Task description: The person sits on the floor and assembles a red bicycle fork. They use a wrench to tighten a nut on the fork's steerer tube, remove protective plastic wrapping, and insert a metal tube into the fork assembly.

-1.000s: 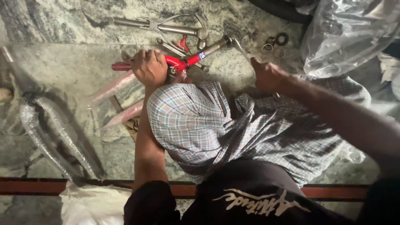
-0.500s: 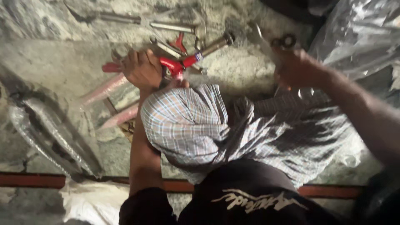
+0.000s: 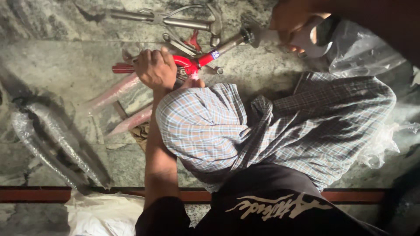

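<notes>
**Both hands on a red bicycle frame part**

The left hand [image 3: 154, 67] wraps tight around a red frame tube [image 3: 183, 62] lying on the stone floor [image 3: 65, 57]. The right hand [image 3: 292, 22], at the top edge, grips a flat silver wrench [image 3: 313, 41] close to the steel stem [image 3: 229, 43] that sticks out of the tube's end. Beyond the tube lie pliers [image 3: 175, 19] and other loose metal tools. A checked cloth [image 3: 280, 126] covers the person's knees below, with crinkled clear plastic [image 3: 363, 48] to the right.
</notes>
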